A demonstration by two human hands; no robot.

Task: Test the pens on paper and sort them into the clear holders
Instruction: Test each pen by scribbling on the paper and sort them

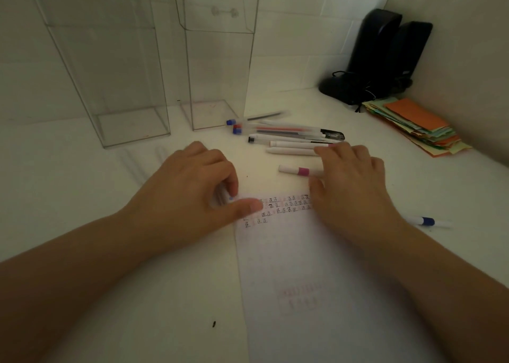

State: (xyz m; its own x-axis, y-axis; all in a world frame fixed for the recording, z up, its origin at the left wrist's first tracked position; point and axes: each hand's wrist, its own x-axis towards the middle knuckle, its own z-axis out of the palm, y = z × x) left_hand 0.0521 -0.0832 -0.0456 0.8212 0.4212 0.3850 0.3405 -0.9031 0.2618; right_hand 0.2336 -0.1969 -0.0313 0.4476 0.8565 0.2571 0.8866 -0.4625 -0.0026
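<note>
**Op A:** Head view, only feed I've got. My left hand (192,194) is curled, fingers (231,182) and thumb pinching a small white pen (224,197) with a blue tip, right at the top-left corner of the paper (289,266).

**Op B:** And the right?

**Op A:** Right hand (349,180) lies flat, fingers loosely spread, resting at the paper's top edge beside the test marks (283,207). Its fingertips touch the white pens; the pink-banded pen (300,171) runs left-right, its right end tucked under that hand.

**Op B:** So which hand takes the next one?

**Op A:** Right, I'd judge. The pen pile (286,135) lies just beyond its fingertips, long axes all left-right. The clear holders (214,73) stand further back and left, nearer my left hand, both looking empty. One blue-banded pen (427,221) lies apart on the table (82,169), right of my wrist.
</note>
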